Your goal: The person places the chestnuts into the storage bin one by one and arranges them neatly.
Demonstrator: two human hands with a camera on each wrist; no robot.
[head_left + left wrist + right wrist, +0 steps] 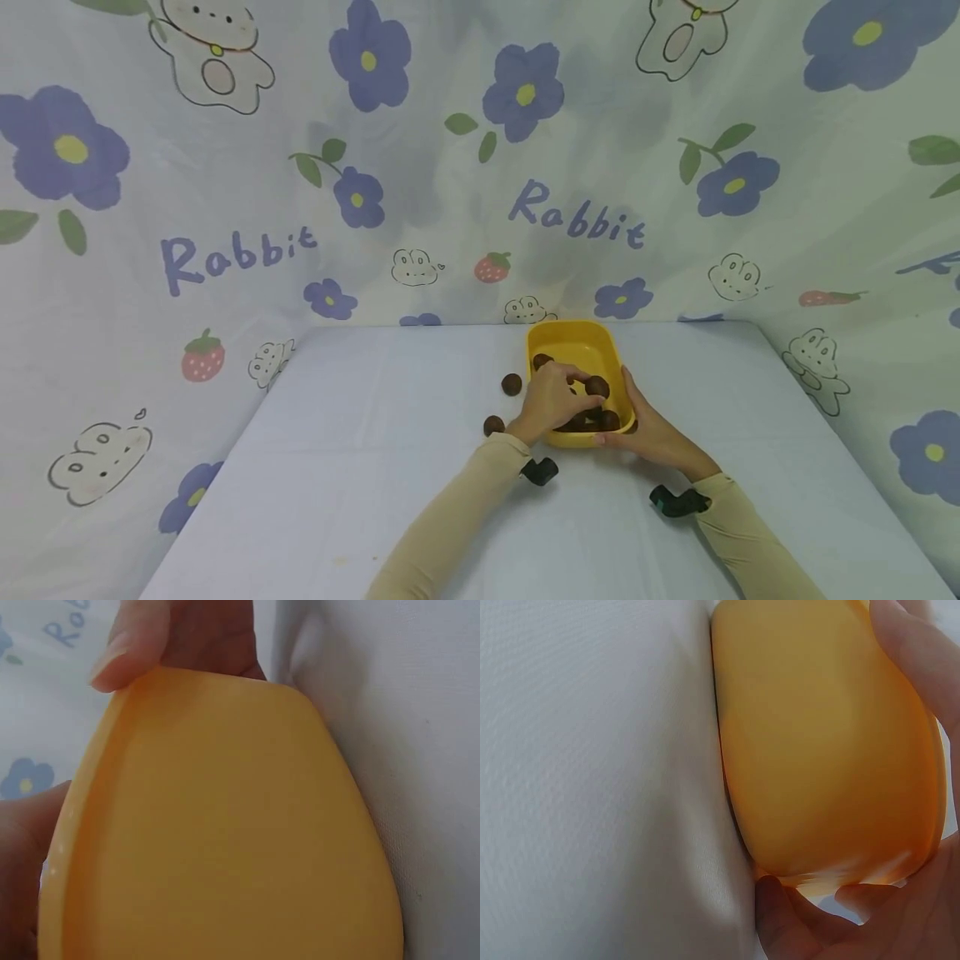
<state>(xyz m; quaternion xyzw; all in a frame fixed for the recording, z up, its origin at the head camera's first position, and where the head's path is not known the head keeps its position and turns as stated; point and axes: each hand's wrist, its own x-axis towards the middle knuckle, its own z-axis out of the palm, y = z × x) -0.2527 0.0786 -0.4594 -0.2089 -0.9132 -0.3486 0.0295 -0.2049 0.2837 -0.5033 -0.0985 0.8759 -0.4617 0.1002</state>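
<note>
A yellow, rounded rectangular container [577, 333] stands on the white table, with several dark brown balls inside, mostly toward its near end. My left hand [551, 402] reaches over the left rim and pinches one brown ball [597, 387] between thumb and fingers above the others. With my right hand [651, 432] I grip the container's near right corner, thumb at the front and fingers along the right side. In the right wrist view, the fingers [784, 922] curl round the end of the yellow wall. The left wrist view shows mainly the container's outer wall [240, 810].
Two loose brown balls lie on the table left of the container, one farther back [512, 384] and one closer [493, 426]. A patterned curtain [435, 183] with flowers and rabbits hangs right behind the table. Dark wrist devices [678, 502] sit at both sleeves.
</note>
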